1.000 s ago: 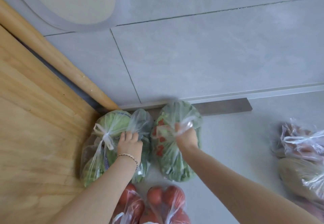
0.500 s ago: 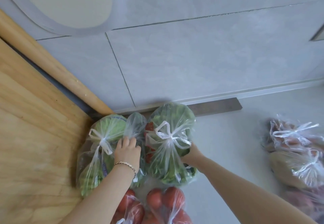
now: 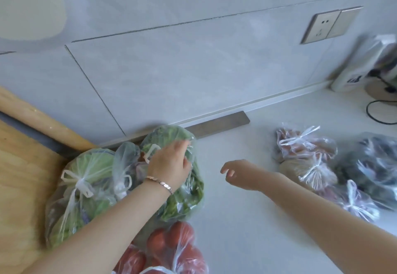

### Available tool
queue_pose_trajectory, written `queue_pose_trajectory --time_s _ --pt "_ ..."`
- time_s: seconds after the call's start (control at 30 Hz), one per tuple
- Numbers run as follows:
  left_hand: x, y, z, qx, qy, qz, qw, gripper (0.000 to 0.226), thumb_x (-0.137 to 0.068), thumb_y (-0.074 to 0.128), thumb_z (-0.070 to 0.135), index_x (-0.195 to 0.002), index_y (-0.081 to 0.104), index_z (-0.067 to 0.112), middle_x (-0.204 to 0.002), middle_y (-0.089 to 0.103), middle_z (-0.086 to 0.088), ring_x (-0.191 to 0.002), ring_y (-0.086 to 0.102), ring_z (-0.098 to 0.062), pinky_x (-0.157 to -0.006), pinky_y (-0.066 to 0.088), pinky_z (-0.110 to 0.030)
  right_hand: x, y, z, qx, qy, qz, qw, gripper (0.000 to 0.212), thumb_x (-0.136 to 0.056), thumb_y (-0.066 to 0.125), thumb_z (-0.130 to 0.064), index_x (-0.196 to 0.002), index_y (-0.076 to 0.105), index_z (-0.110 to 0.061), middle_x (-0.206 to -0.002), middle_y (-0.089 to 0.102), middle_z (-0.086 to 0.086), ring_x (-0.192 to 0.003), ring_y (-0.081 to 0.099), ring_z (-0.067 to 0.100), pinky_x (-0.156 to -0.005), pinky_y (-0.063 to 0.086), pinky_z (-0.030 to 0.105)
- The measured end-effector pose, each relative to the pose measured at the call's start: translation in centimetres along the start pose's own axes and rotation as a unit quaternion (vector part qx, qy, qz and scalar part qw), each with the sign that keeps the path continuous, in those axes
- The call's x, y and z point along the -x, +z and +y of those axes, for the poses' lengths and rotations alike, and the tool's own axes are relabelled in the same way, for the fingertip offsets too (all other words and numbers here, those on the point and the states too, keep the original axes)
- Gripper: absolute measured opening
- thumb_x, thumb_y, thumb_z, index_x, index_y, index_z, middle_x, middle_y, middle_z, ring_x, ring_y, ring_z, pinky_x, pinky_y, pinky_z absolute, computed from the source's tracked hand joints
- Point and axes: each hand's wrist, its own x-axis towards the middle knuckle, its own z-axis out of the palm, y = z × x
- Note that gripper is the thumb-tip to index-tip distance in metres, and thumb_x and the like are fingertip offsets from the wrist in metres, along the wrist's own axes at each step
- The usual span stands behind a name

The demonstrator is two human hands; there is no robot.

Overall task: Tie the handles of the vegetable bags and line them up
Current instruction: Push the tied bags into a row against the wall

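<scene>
Head view: the left hand rests on the bag of leafy greens by the wall, its fingers straight and slightly spread over the plastic. The tied cabbage bag touches it on the left, and the tomato bag lies nearer. The right hand hovers over the tabletop, fingers loosely curled, holding nothing. Further tied bags lie well apart, to the right.

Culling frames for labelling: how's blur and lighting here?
Head view: motion blur smears the dark bag and carton at right; left hand on the greens bag and right hand only slightly soft; diffuse light, faint shadows, no hard glare.
</scene>
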Motion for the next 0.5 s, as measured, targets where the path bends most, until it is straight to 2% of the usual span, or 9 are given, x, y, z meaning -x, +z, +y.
queue_pose_trajectory --time_s 0.03,0.1,0.2,0.27,0.33,0.43,0.5 --pt "-0.8 0.5 2.1 0.033 -0.006 -0.002 0.999 0.03 -0.086 0.049 0.013 -0.115 0.057 0.017 -0.107 0.063 -0.001 -0.086 0.061 -0.024 -0.071 0.047 -0.031 1.0 -1.2 1.7 0.006 -0.003 0.02 1.0 0.033 -0.088 0.046 -0.017 -0.117 0.06 -0.024 -0.097 0.058 -0.007 -0.108 0.058 0.016 -0.092 0.043 0.024" --pt "-1.9 1.7 5.9 0.107 -0.028 -0.016 0.994 0.026 -0.088 0.047 0.013 -0.109 0.061 0.018 -0.11 0.064 0.002 -0.094 0.061 -0.021 -0.08 0.048 -0.028 2.9 -3.6 5.2 0.039 -0.004 0.044 0.998 0.031 -0.089 0.046 -0.016 -0.112 0.063 -0.026 -0.099 0.063 -0.006 -0.103 0.06 0.014 -0.09 0.045 0.025" --pt "-3.4 4.5 12.6 0.137 -0.017 -0.029 0.99 0.026 -0.087 0.046 0.014 -0.107 0.06 0.02 -0.109 0.063 0.005 -0.094 0.061 -0.019 -0.08 0.046 -0.027 5.3 -6.7 12.0 0.087 -0.004 0.095 0.992 0.026 -0.088 0.048 -0.017 -0.099 0.066 -0.032 -0.101 0.066 -0.007 -0.098 0.062 0.014 -0.085 0.045 0.023" --pt "-4.3 6.5 16.4 0.139 -0.012 -0.061 0.988 0.026 -0.086 0.047 0.014 -0.107 0.06 0.021 -0.108 0.062 0.003 -0.099 0.059 -0.02 -0.082 0.045 -0.027 5.8 -7.8 16.1 0.112 0.023 0.116 0.987 0.027 -0.089 0.048 -0.019 -0.109 0.065 -0.025 -0.11 0.066 -0.001 -0.104 0.062 0.02 -0.087 0.045 0.025" --pt "-5.6 8.6 20.2 0.134 -0.013 -0.094 0.986 0.027 -0.085 0.047 0.014 -0.109 0.059 0.02 -0.113 0.061 -0.001 -0.106 0.057 -0.022 -0.085 0.044 -0.029 5.7 -8.3 19.8 0.133 0.055 0.112 0.983 0.034 -0.089 0.049 -0.025 -0.122 0.058 -0.026 -0.124 0.061 -0.001 -0.114 0.057 0.019 -0.094 0.044 0.027" --pt "-8.4 11.8 25.8 0.076 0.017 -0.119 0.99 0.031 -0.086 0.046 0.011 -0.115 0.056 0.016 -0.121 0.058 -0.006 -0.113 0.053 -0.028 -0.091 0.042 -0.034 5.1 -7.3 24.8 0.139 0.032 0.053 0.988 0.054 -0.087 0.054 -0.034 -0.138 0.04 -0.026 -0.146 0.04 -0.001 -0.135 0.036 0.019 -0.11 0.034 0.035" --pt "-10.6 13.8 27.6 0.036 0.026 -0.134 0.99 0.037 -0.087 0.044 0.008 -0.123 0.049 0.013 -0.129 0.053 -0.008 -0.12 0.049 -0.029 -0.094 0.04 -0.037 4.6 -5.8 26.4 0.152 0.01 0.014 0.988 0.062 -0.088 0.053 -0.033 -0.144 0.029 -0.027 -0.152 0.029 -0.004 -0.142 0.021 0.021 -0.116 0.025 0.042"
